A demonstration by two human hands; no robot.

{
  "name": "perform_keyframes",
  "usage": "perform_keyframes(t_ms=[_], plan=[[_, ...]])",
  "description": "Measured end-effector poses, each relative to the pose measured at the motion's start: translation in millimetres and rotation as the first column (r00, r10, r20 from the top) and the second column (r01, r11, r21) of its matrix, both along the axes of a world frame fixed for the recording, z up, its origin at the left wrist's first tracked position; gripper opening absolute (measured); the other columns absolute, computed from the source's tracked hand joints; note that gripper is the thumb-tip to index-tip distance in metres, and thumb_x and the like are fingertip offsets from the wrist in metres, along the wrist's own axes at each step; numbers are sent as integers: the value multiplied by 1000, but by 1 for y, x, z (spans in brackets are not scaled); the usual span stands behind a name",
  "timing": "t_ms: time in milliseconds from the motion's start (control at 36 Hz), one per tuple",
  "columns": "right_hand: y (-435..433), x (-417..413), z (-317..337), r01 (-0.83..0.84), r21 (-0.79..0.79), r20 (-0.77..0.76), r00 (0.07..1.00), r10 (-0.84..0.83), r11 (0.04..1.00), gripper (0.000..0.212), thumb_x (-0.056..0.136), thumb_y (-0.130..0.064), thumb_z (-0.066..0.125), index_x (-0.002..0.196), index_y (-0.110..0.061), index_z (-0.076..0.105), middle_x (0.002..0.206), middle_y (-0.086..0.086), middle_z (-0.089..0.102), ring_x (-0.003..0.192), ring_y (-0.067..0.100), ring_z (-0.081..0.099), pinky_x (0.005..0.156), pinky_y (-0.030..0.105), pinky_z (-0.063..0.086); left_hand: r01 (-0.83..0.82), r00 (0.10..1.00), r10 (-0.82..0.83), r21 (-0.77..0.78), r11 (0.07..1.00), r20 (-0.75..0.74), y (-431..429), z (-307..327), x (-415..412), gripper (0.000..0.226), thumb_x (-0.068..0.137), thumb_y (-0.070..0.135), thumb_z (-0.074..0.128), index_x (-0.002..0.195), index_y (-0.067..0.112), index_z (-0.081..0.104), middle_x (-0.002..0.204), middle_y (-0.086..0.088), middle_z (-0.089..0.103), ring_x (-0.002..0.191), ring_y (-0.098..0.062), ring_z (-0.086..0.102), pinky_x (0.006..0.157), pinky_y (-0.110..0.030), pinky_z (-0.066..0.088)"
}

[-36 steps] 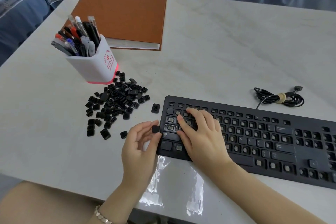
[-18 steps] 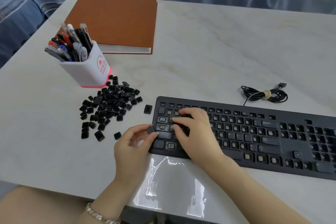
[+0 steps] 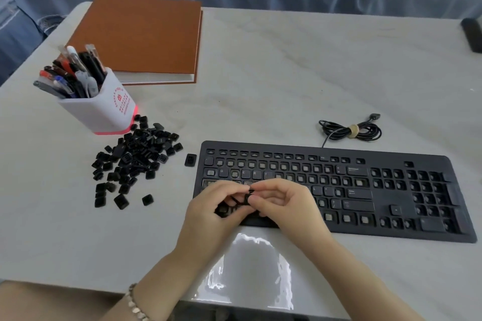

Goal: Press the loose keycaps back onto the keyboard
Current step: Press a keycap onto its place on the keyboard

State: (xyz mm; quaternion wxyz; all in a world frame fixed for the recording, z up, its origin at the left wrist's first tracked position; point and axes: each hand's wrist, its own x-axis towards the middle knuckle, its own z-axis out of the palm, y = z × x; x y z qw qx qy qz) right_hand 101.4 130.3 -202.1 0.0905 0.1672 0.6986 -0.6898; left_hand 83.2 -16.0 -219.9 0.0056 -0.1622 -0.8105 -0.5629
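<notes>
Small black keycap [image 3: 247,196], pinched between left hand [image 3: 212,214] and right hand [image 3: 288,203]; over keyboard [image 3: 378,190]

Bare worktop [image 3: 287,81] lay open behind the keyboard [image 3: 391,216]; keycap pile [image 3: 135,156], pen holder [image 3: 101,109] and binder [image 3: 140,36] crowded the left.

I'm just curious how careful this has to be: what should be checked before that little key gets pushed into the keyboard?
1. Keycap held: ok, pinched between the left hand and the right hand.
2. Keycap right way up: cannot tell, the fingers hide it.
3. Keyboard has empty sockets: ok, many show.
4. Target socket in sight: cannot tell, the hands cover that part.
5. Pile of loose keycaps at hand: ok, it lies just left of the keyboard.
</notes>
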Motion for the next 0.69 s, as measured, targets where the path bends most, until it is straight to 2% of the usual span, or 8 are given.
perform_keyframes(t_ms=[83, 194, 306, 361, 417, 500, 583, 694], plan=[[10, 5, 2, 54, -39, 3, 999, -54, 998, 22, 77, 5, 68, 80, -17, 67, 67, -3, 69, 62, 4, 65, 61, 14, 51, 41, 999, -41, -4, 999, 1, 7, -2, 1, 22, 73, 35, 66, 95, 37, 64, 94, 15, 65, 83, -1, 63, 77, -9, 46], [28, 15, 5, 138, -66, 34, 990, -136, 988, 18, 81, 7, 63, 80, -11, 68, 67, 4, 71, 66, 11, 69, 63, 13, 52, 40, 988, -66, -182, 983, -139, 11, -13, 0, 23, 84, 26, 56, 103, 21, 67, 105, 20, 59, 103, 8, 53, 93, -7, 36], [51, 23, 3, 177, 114, 23, 983, -181, 978, 22, 75, -2, 73, 82, -22, 69, 66, 3, 72, 69, 6, 66, 79, 12, 47, -64, 976, -6, -312, 948, -219, 11, -23, 0, 31, 89, 26, 47, 108, 12, 68, 117, 8, 57, 115, -2, 47, 105, -11, 27], [61, 25, 2, 195, 175, 7, 980, -200, 965, 23, 73, -4, 75, 82, -24, 69, 61, -1, 70, 62, -1, 61, 77, 9, 45, -101, 966, -4, -393, 914, -258, 9, -29, -3, 34, 91, 25, 45, 111, 8, 67, 123, -1, 58, 119, -12, 46, 108, -16, 26], [70, 24, 1, 215, 232, -23, 976, -216, 949, 23, 72, -3, 76, 83, -22, 69, 57, -3, 69, 59, -5, 59, 75, 6, 45, -126, 962, -10, -470, 874, -275, 8, -34, -5, 37, 92, 25, 44, 115, 4, 64, 129, -9, 57, 124, -20, 46, 109, -28, 28], [79, 19, 0, 229, 324, -77, 974, -215, 918, 22, 74, -4, 74, 83, -23, 68, 60, -2, 69, 60, 0, 61, 62, 2, 44, -158, 959, -15, -575, 803, -285, 8, -40, -6, 43, 92, 27, 40, 120, 3, 61, 133, -11, 55, 131, -21, 39, 110, -37, 25], [84, 11, -4, 189, 433, -104, 982, -159, 881, 19, 77, -7, 73, 88, -22, 69, 69, -4, 69, 64, 1, 63, 64, 3, 44, -182, 950, -24, -612, 770, -312, 9, -42, -6, 43, 92, 27, 39, 120, 3, 61, 133, -10, 56, 131, -20, 38, 111, -38, 25], [85, -1, -10, 91, 625, -154, 988, 8, 775, 16, 79, -11, 71, 92, -19, 70, 78, -13, 62, 72, -10, 55, 67, -1, 37, -207, 938, -25, -618, 758, -345, 9, -44, -6, 42, 92, 26, 41, 118, 2, 62, 131, -11, 57, 130, -21, 40, 110, -40, 27]])
